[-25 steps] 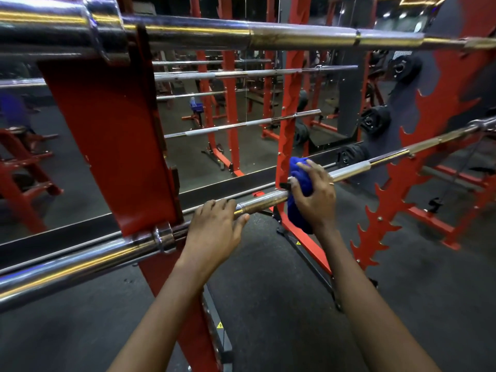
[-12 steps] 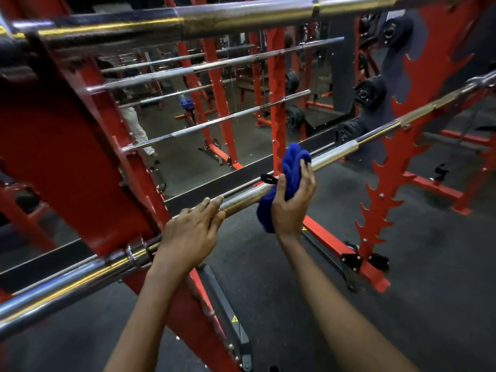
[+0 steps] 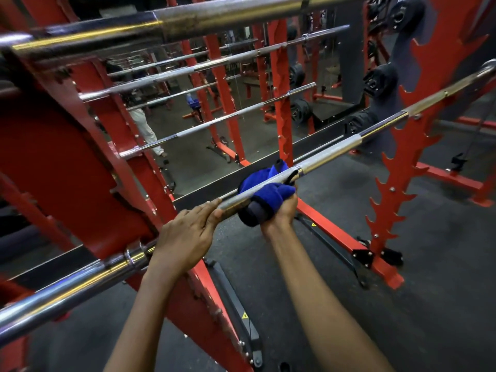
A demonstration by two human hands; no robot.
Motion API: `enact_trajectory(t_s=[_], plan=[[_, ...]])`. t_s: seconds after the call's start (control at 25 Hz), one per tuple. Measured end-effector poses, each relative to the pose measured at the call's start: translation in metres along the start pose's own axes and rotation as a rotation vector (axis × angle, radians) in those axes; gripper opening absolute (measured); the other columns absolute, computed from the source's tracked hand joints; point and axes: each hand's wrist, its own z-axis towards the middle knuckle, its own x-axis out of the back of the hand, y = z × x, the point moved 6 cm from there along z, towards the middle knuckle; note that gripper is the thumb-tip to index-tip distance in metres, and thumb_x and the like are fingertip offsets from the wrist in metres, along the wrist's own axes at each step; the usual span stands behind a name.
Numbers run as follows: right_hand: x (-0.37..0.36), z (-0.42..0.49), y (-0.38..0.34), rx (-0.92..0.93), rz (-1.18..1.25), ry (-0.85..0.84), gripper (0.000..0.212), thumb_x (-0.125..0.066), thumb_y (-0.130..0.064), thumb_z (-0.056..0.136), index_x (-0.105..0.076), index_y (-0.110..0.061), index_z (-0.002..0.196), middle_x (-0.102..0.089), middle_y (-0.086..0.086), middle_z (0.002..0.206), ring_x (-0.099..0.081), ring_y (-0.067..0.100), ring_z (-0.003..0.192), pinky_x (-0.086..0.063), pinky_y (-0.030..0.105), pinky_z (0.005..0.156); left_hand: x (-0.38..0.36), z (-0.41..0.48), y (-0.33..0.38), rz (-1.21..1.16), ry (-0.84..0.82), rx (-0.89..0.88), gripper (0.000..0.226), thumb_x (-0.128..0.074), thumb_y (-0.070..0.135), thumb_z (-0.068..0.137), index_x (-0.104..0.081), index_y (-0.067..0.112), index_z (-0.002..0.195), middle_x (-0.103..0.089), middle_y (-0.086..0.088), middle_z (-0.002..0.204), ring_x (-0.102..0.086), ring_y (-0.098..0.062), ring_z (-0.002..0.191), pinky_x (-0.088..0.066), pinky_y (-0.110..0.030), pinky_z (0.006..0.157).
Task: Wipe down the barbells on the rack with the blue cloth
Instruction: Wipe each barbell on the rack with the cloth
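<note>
A long chrome barbell (image 3: 332,151) lies across the red rack (image 3: 397,167), running from lower left to upper right. My right hand (image 3: 281,210) grips the blue cloth (image 3: 264,189) from below, and the cloth is wrapped round the bar's shaft near its middle. My left hand (image 3: 188,232) rests on the same bar just left of the cloth, fingers curled over the shaft. A second, thicker barbell (image 3: 188,20) lies on the rack above, across the top of the view.
The red rack upright (image 3: 67,146) stands close at my left. A wall mirror (image 3: 201,124) behind reflects more bars and a person. Black weight plates (image 3: 378,80) hang at the back right. Dark rubber floor (image 3: 429,291) spreads to the right.
My right hand has turned from over the bar to under it, with the cloth now folded round the shaft. My left hand stays on the bar. My view has swung right.
</note>
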Motion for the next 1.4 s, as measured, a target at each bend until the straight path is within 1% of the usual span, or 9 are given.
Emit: enact_trajectory(t_s=[0.16,0.36,0.48,0.6,0.76,0.96,1.08,1.2,1.4], plan=[[0.038,-0.016,-0.011,0.134,-0.330,0.302,0.036,-0.051,-0.052,0.102,-0.059,-0.017,0.097,-0.054,-0.001,0.074,-0.054,0.014,0.062,-0.049,0.032,0.065,-0.004,0.001,-0.003,0.001,0.016,0.008,0.050,-0.025,0.060,0.103,-0.039,0.050,0.150,-0.055,0.022,0.144,-0.057,-0.013,0.123,-0.048,-0.038,0.093],[0.024,0.011,-0.051,0.042,-0.408,0.344,0.040,-0.040,-0.052,0.105,-0.059,-0.019,0.118,-0.062,-0.003,0.094,-0.062,0.015,0.078,-0.052,0.034,0.072,-0.007,0.002,-0.003,0.015,0.017,0.015,0.050,-0.026,0.061,0.101,-0.041,0.051,0.148,-0.060,0.021,0.136,-0.059,-0.013,0.118,-0.048,-0.037,0.087],[0.032,-0.042,-0.022,-0.015,-0.577,0.289,0.032,-0.052,-0.043,0.105,-0.061,-0.013,0.113,-0.063,-0.002,0.081,-0.061,0.012,0.067,-0.054,0.035,0.068,-0.006,0.004,-0.002,0.043,0.038,0.028,0.049,-0.027,0.059,0.102,-0.042,0.049,0.148,-0.062,0.015,0.134,-0.060,-0.015,0.116,-0.047,-0.037,0.085],[0.038,-0.066,-0.033,0.235,-0.859,0.276,0.033,-0.058,-0.050,0.100,-0.061,-0.025,0.121,-0.070,-0.002,0.111,-0.069,0.013,0.100,-0.057,0.044,0.096,-0.006,0.002,-0.001,0.069,0.056,0.021,0.047,-0.028,0.057,0.105,-0.046,0.046,0.146,-0.062,0.015,0.135,-0.060,-0.017,0.117,-0.048,-0.038,0.087],[0.010,-0.076,-0.080,0.874,-1.311,0.022,0.050,-0.062,-0.044,0.098,-0.055,-0.019,0.141,-0.052,0.003,0.141,-0.052,0.012,0.129,-0.041,0.020,0.110,-0.014,0.004,-0.001,0.101,0.063,0.008,0.058,-0.017,0.060,0.100,-0.051,0.040,0.143,-0.065,0.012,0.133,-0.061,-0.020,0.118,-0.048,-0.041,0.090],[-0.029,-0.042,-0.057,1.131,-1.972,-0.436,0.041,-0.063,-0.043,0.098,-0.065,-0.028,0.136,-0.058,-0.002,0.146,-0.050,0.022,0.138,-0.035,0.040,0.113,-0.024,0.020,0.031,0.034,0.064,-0.054,0.064,-0.020,0.047,0.095,-0.035,0.034,0.156,-0.053,0.000,0.150,-0.054,-0.024,0.131,-0.042,-0.044,0.109],[-0.031,-0.001,-0.106,1.209,-1.939,-0.374,0.030,-0.066,-0.040,0.094,-0.073,-0.027,0.119,-0.068,-0.004,0.130,-0.060,0.021,0.126,-0.040,0.044,0.110,-0.035,0.034,0.060,0.060,0.077,-0.178,0.062,-0.026,0.052,0.101,-0.037,0.029,0.156,-0.057,-0.002,0.143,-0.058,-0.022,0.124,-0.049,-0.040,0.102],[-0.028,0.032,-0.159,1.107,-1.819,-0.155,0.025,-0.067,-0.038,0.094,-0.074,-0.026,0.115,-0.070,-0.005,0.122,-0.063,0.019,0.118,-0.046,0.042,0.105,-0.040,0.047,0.069,0.219,0.111,-0.201,0.061,-0.026,0.059,0.102,-0.039,0.030,0.155,-0.065,0.001,0.126,-0.065,-0.021,0.098,-0.051,-0.034,0.074],[-0.021,0.012,-0.124,1.274,-1.951,-0.609,0.030,-0.065,-0.042,0.098,-0.074,-0.022,0.119,-0.070,-0.003,0.127,-0.061,0.021,0.127,-0.043,0.037,0.111,-0.035,0.062,0.078,0.274,0.047,-0.154,0.060,-0.022,0.064,0.101,-0.034,0.036,0.152,-0.065,0.000,0.106,-0.067,-0.022,0.089,-0.039,-0.032,0.059]])
